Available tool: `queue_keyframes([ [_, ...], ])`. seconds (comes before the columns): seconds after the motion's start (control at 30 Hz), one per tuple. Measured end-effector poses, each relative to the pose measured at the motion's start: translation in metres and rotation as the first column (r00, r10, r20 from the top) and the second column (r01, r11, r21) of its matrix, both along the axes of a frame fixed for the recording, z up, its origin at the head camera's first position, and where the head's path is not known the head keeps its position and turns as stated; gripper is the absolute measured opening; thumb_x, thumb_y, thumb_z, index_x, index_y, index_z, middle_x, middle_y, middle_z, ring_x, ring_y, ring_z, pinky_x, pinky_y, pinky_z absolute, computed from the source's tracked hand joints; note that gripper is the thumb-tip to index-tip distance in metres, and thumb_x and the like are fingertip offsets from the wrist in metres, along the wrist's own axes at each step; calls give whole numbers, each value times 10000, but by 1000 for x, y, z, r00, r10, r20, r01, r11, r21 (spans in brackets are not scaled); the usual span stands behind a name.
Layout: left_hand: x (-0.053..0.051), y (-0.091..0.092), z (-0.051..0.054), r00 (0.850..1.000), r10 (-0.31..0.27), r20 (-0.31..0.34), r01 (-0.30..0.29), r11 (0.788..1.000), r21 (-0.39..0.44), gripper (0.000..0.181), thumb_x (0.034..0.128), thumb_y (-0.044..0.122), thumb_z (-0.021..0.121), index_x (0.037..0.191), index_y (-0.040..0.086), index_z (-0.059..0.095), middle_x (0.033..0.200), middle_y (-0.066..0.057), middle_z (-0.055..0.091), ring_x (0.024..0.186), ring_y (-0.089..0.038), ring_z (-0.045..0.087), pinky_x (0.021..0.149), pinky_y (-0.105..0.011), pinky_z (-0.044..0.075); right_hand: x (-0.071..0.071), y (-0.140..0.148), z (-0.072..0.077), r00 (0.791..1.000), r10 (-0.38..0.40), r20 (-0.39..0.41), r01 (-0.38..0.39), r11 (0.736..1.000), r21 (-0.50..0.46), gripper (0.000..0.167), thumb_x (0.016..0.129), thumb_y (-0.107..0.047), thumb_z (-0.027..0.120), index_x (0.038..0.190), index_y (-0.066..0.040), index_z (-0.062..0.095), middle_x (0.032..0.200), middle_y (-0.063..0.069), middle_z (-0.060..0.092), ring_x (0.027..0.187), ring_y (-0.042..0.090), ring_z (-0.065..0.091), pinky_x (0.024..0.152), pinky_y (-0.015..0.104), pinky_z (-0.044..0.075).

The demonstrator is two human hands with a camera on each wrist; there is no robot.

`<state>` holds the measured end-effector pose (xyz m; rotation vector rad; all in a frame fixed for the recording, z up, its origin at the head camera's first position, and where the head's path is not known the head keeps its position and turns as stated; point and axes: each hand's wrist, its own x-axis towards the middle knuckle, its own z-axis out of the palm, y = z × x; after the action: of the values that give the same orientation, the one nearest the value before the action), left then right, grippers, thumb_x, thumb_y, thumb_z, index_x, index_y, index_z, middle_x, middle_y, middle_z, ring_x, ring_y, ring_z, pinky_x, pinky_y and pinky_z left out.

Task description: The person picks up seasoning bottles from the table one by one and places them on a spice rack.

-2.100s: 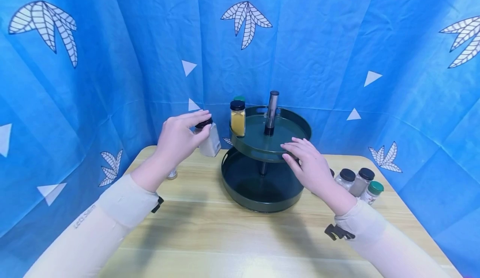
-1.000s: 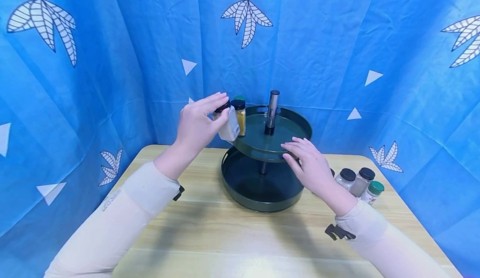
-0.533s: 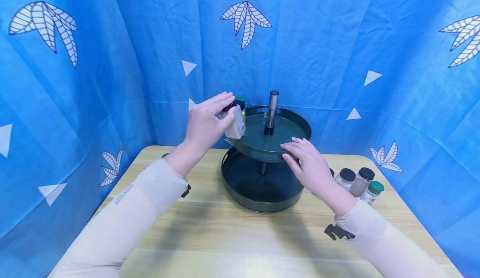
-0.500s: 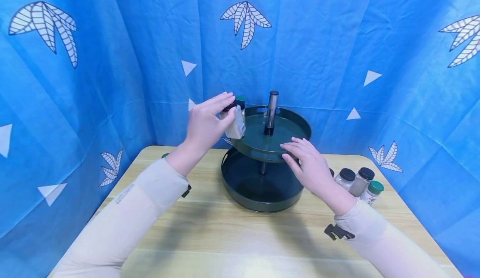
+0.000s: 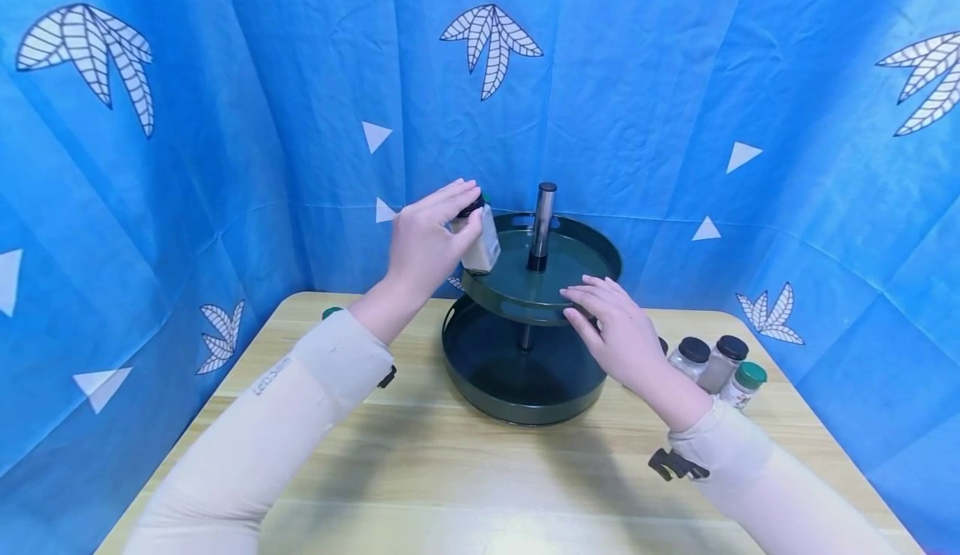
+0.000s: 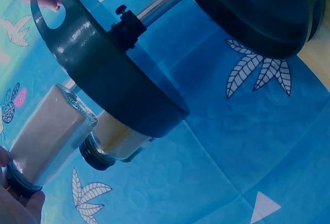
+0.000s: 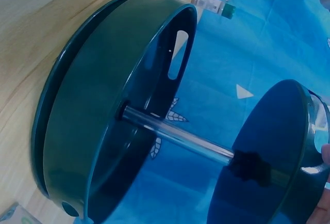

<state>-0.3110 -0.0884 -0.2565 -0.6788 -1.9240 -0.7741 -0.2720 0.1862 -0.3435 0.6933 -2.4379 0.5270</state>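
My left hand [image 5: 429, 234], seen from here, pinches a tilted white-filled jar [image 5: 483, 247] by its black lid [image 6: 21, 180], a yellow-filled jar [image 6: 116, 135] just beyond and, rightward, the upper tray [image 5: 577, 259], whose rim my right hand [image 5: 617, 332] grips.

glare whitens the table [image 5: 465, 476]; wrist views are dim.
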Motion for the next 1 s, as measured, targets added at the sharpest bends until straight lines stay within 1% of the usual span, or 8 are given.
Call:
queue_keyframes([
  [0.13, 0, 3, -2, 1000, 1, 10, -1, 1000, 9, 281, 947, 135, 686, 1216, 59, 721, 1242, -76, 692, 1209, -191, 630, 979, -332, 522, 0, 0, 0, 1000, 0, -1, 0, 1000, -3, 348, 974, -256, 673, 1288, -106, 681, 1295, 111, 668, 1364, 311, 482, 1180, 521, 281],
  [0.43, -6, 5, -8, 1000, 6, -16, -5, 1000, 13, 276, 947, 120, 685, 1210, 44, 720, 1235, -89, 693, 1201, -209, 636, 977, -340, 526, 1, 0, 0, 1000, -5, 4, 5, 1000, -2, 348, 976, -255, 670, 1290, -105, 680, 1296, 110, 667, 1363, 310, 482, 1181, 518, 281],
  [0.6, -8, 6, -9, 1000, 9, -19, -9, 1000, 5, 274, 943, 116, 691, 1204, 40, 723, 1229, -93, 696, 1194, -213, 641, 985, -337, 521, 1, 0, 0, 1000, -8, 4, 7, 1000, 0, 350, 974, -259, 674, 1290, -109, 680, 1297, 108, 667, 1363, 307, 483, 1178, 523, 284],
  [0.77, -9, 7, -11, 1000, 8, 5, -8, 1000, 4, 273, 936, 116, 698, 1197, 44, 727, 1223, -91, 699, 1191, -212, 643, 996, -331, 513, 0, -1, -1, 1000, -5, 5, 5, 1000, -1, 350, 976, -263, 672, 1291, -111, 679, 1296, 109, 667, 1363, 309, 483, 1177, 524, 287],
  [1.0, -9, 10, -11, 996, 18, 89, -17, 1000, -12, 286, 944, 145, 700, 1219, 69, 720, 1248, -72, 689, 1219, -197, 624, 1016, -304, 491, 0, 0, -1, 1000, -6, 4, 6, 1000, 0, 349, 980, -265, 666, 1294, -114, 677, 1301, 106, 664, 1368, 307, 477, 1181, 521, 280],
])
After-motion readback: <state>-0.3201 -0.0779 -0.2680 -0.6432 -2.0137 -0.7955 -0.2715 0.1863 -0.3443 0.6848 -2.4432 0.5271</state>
